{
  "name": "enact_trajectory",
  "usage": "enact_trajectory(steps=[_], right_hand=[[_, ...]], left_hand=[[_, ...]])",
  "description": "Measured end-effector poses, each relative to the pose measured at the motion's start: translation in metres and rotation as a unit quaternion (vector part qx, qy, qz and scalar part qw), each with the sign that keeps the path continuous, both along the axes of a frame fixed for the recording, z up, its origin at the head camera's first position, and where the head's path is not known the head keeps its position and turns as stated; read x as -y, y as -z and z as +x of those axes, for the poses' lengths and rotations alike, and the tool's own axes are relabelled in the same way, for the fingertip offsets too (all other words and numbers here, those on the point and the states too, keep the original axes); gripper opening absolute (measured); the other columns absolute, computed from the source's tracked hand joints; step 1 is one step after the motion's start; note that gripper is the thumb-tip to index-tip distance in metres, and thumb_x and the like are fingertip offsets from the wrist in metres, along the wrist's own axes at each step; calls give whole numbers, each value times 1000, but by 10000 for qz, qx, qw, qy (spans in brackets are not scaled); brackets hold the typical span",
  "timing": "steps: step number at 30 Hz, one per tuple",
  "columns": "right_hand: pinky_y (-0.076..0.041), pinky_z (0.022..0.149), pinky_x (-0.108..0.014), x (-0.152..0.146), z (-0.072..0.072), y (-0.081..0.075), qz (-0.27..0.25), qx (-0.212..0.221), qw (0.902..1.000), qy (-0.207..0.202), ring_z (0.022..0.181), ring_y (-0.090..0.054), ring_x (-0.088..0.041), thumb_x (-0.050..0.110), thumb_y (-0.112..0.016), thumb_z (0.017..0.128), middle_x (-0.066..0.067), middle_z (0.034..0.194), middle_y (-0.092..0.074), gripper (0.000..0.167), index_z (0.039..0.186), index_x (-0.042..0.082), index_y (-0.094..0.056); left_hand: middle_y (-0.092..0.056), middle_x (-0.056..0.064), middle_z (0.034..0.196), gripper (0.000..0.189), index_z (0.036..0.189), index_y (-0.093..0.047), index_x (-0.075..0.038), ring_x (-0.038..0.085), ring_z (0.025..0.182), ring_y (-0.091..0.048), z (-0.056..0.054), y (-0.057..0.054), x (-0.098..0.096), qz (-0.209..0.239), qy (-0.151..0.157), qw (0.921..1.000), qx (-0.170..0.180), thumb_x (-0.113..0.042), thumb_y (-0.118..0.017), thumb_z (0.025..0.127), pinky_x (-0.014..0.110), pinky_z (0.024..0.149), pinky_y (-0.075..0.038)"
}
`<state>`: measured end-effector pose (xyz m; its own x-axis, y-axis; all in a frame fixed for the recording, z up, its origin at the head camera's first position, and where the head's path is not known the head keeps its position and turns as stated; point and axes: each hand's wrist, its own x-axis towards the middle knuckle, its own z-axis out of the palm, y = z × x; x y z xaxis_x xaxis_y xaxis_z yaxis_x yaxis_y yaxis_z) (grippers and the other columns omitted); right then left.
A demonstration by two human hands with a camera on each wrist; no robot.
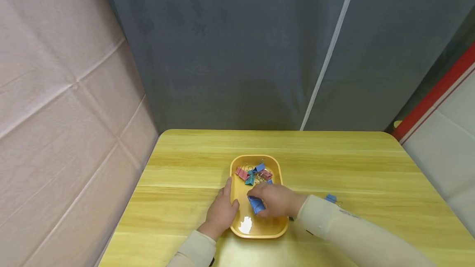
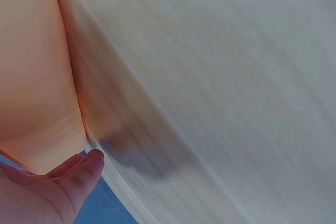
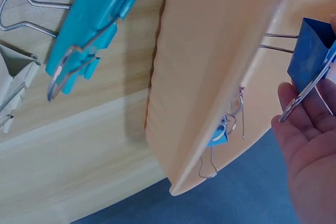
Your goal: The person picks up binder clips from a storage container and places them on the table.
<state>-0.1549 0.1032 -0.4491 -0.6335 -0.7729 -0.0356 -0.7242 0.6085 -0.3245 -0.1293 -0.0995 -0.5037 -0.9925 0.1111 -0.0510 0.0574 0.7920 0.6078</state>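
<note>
A yellow tray (image 1: 259, 228) lies on the table with several pink, teal and blue binder clips at its far end. My right hand (image 1: 276, 201) is over the tray and grips a large blue binder clip (image 1: 257, 204). In the right wrist view, the fingers pinch that blue binder clip (image 3: 310, 53), and its wire handles show. My left hand (image 1: 222, 211) rests against the tray's left side, fingers extended along it and thumb at the rim. The left wrist view shows its fingertips (image 2: 86, 174) by the tray wall (image 2: 37, 66).
A blue binder clip (image 1: 330, 197) lies on the wooden table right of the tray, near the right sleeve. The right wrist view shows a teal binder clip (image 3: 86, 30) and a pale one (image 3: 16, 85) outside the tray. A dark curtain (image 1: 222, 52) hangs behind the table.
</note>
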Motion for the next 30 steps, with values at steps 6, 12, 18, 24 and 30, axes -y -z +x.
enact_trajectory(steps=[6, 12, 18, 24, 30], right_hand=[[-50, 93, -30, -2, 2, -10, -138, -94, 9998, 94, 105, -58, -15, 24, -73, 80, -4, 115, -65, 46, 121, 5, -64], [-50, 94, -33, -5, 4, -19, -176, -117, 9996, 177, 107, -59, -18, 24, -73, 80, -6, 118, -65, 48, 123, 3, -63], [-51, 92, -36, -10, 5, -28, -239, -130, 9989, 377, 108, -58, -20, 26, -74, 81, -8, 121, -63, 52, 126, 3, -61], [-49, 96, -40, -19, 5, -35, -337, -23, 9969, 718, 115, -57, -24, 27, -75, 80, -11, 128, -60, 55, 128, 4, -60], [-47, 99, -44, -30, 7, -38, -450, -115, 9958, 788, 120, -56, -30, 26, -76, 79, -17, 132, -58, 59, 129, 0, -58]], left_hand=[[-47, 28, 137, 69, 153, -22, -7, 43, 111, -58, -1, 1, 0, 18, -11, 10000, 40, -21, -54, 94, 55, 85, -50], [-47, 27, 137, 69, 153, -22, -8, 43, 111, -57, -1, 1, -1, 63, -33, 9999, 81, -22, -54, 94, 55, 85, -50], [-46, 28, 138, 69, 154, -21, -8, 43, 112, -57, -2, 0, -1, 74, -33, 9999, 120, -22, -54, 94, 55, 85, -50], [-44, 28, 140, 69, 154, -21, -8, 45, 113, -56, -1, -1, -1, 54, -72, 9998, 174, -22, -54, 94, 56, 87, -50], [-44, 29, 140, 69, 154, -21, -8, 46, 114, -55, -1, -3, -1, 81, -78, 9998, 185, -21, -54, 94, 56, 87, -49]])
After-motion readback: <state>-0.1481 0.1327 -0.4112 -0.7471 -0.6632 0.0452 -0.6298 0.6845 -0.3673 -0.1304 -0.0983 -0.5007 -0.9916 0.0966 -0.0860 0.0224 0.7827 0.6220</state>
